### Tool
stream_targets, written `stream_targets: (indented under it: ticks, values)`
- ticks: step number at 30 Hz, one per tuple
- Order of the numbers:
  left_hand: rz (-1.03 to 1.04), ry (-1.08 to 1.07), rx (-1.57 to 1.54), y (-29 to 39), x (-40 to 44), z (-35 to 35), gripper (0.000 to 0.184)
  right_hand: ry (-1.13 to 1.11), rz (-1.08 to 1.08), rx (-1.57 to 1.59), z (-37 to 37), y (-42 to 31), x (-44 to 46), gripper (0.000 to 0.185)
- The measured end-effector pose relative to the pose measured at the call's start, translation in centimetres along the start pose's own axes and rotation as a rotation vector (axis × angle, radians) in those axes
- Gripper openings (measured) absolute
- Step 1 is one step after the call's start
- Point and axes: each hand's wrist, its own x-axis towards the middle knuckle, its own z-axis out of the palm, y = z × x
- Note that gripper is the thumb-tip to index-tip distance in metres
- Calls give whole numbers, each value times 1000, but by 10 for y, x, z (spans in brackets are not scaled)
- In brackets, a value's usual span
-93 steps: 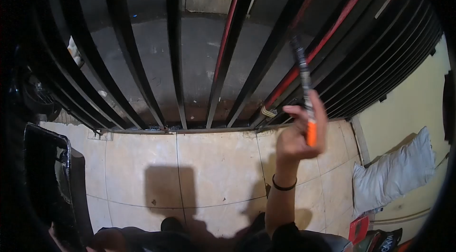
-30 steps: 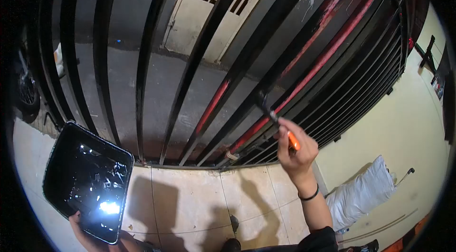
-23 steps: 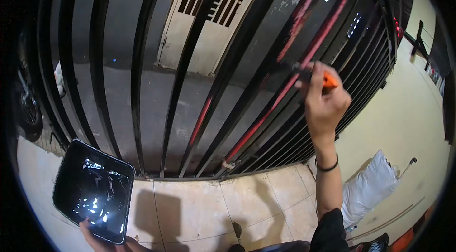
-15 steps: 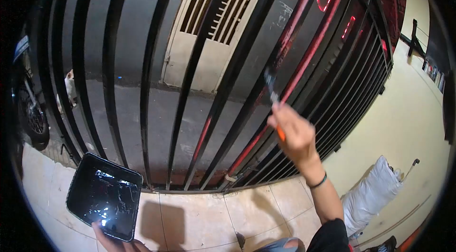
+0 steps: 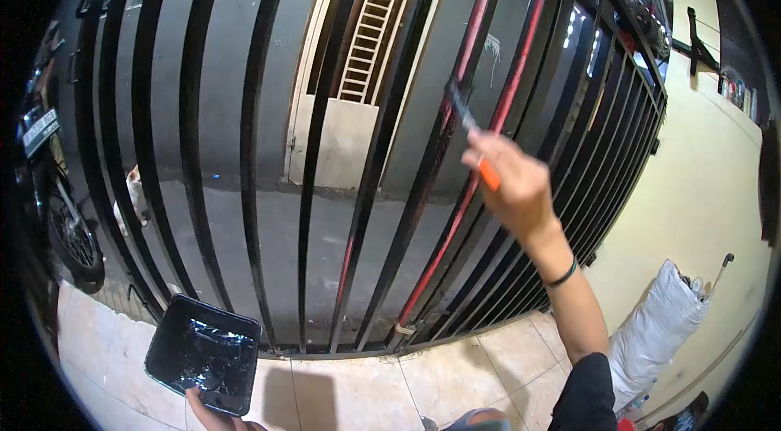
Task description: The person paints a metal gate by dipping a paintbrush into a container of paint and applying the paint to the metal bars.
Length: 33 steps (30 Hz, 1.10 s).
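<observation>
My right hand is wrapped round the orange handle of a paintbrush, at right of centre. The dark bristles touch a gate bar that is black below and red above. A thinner red bar runs just to the right of it. At the lower left, my left hand grips the near rim of a black tray, its thumb over the edge. Shiny black paint lies in the tray. The other fingers of that hand are hidden under the tray.
Behind the gate stand a pale door, a white and orange cat and a motorcycle. A stuffed white sack leans on the yellowish wall at the right. Tiles cover the floor below the gate.
The view has tilted upward, showing more of the gate's top. The brush has moved from low on the bars to higher up the partly red bar. The tray has come into full view, held in my left hand.
</observation>
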Motion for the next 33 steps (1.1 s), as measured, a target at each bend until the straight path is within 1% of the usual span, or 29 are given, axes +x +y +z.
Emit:
stream_targets:
  ticks: [1,2,3,4,5,7,9,11,12,13,15,17,19,20,21,22,23,24,25,26,27,28,29,30,31,32,33]
  values:
    - [34,22,37,1,-3,5,46,-79,58,39,0,-19,-11,13]
    - [-6,3,25,-3,7,-8,47,-110,104,131,-8,-34,-16,15]
    - [-6,0,15,-4,7,-5,47,-143,151,221,-18,-43,-15,17]
    - [-17,13,8,-2,5,-4,47,-164,231,270,-26,-45,-13,16]
    - [-30,26,4,-2,3,-3,46,-125,247,357,-28,-33,-11,15]
    - [-21,1,15,-1,2,1,46,8,269,319,-20,8,-1,16]
    - [-8,-19,18,0,-1,3,47,68,493,334,-22,29,23,17]
    - [34,-22,27,1,-4,7,46,279,490,262,-21,30,36,21]
    - [35,-23,26,1,-3,6,46,309,483,138,-20,23,33,24]
    - [37,-20,22,1,0,4,46,334,447,100,-16,12,28,21]
    - [39,-8,20,0,0,-1,46,158,335,90,-5,-16,-3,17]
    - [27,-7,5,0,4,-3,46,3,486,269,2,-53,-33,15]
    - [35,-3,8,-5,15,-15,48,-140,726,434,-6,-65,-38,17]
    - [66,-119,-46,-8,20,-23,50,-147,692,383,-8,-56,-31,22]
    - [90,-238,-90,-8,23,-28,54,-112,727,390,-7,-44,-20,27]
    - [8,-143,-88,-5,26,-29,41,-45,747,403,-3,-28,-10,29]
    - [8,-146,-62,-4,25,-30,41,64,791,451,1,-15,2,30]
    - [11,-97,-36,-4,25,-30,40,112,817,474,-3,0,13,32]
    - [20,-48,-12,-3,27,-31,39,300,743,483,3,13,19,33]
    - [60,-130,-42,-5,34,-36,38,364,777,466,-4,15,28,34]
    - [101,-159,-14,-1,33,-29,37,468,696,413,-5,16,27,33]
    - [91,-91,-47,-4,25,-24,37,456,662,362,-3,12,18,30]
    - [81,-22,-83,-2,5,-5,36,442,627,313,-1,6,8,27]
    - [91,-80,-61,1,1,-1,36,336,554,299,5,-4,-10,24]
    - [106,-50,-12,3,-8,4,37,234,480,287,13,-20,-32,21]
    - [233,-26,109,-3,-13,6,38,180,431,321,19,-38,-52,19]
    - [273,-11,147,-4,-14,7,38,127,380,356,22,-56,-70,17]
